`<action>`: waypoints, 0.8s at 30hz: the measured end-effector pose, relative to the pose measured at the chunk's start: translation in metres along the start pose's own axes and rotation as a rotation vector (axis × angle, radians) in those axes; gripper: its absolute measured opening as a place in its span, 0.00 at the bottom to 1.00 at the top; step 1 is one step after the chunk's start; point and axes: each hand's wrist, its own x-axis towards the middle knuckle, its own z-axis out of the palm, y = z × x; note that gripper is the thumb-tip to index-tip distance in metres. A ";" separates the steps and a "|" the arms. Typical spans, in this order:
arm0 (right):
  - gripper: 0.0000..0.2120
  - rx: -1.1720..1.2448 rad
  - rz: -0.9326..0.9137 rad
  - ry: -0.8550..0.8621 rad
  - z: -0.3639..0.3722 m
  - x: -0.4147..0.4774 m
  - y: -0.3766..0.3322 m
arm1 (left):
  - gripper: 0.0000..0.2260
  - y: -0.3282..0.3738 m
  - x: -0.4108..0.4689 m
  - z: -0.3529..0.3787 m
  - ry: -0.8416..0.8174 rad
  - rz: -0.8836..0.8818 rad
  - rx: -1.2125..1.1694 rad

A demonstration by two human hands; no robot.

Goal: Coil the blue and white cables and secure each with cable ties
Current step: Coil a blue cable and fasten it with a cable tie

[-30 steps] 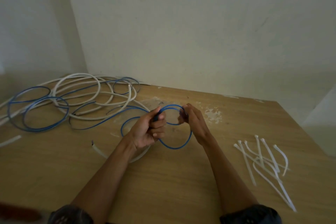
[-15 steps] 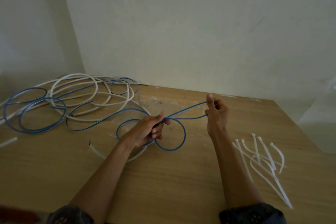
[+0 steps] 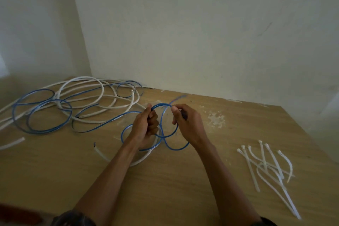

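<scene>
A long blue cable sprawls in loose loops over the left of the wooden table, tangled with a white cable. Near the table's middle my left hand grips a small bundle of blue loops that hang below it. My right hand pinches the blue cable just to the right, bending a fresh arc across to the left hand. A pile of several white cable ties lies at the right, apart from both hands.
A white cable end curves on the table under my left forearm. Another short white piece lies at the far left edge. Walls close off the back, and the table's right edge slants away behind the ties.
My right hand, stretched out to the right along the cable half a second ago, has swung back to the left hand, bringing a new blue loop. The left hand kept its grip.
</scene>
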 end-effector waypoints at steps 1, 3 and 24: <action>0.16 0.085 0.033 -0.019 0.001 0.000 -0.001 | 0.21 -0.001 -0.001 0.000 0.002 0.000 -0.024; 0.15 0.227 0.093 -0.007 -0.001 -0.003 -0.002 | 0.22 -0.005 -0.003 0.002 0.005 -0.018 -0.058; 0.22 0.136 0.218 -0.236 -0.018 -0.001 0.019 | 0.19 0.016 -0.003 -0.015 -0.238 -0.223 -0.299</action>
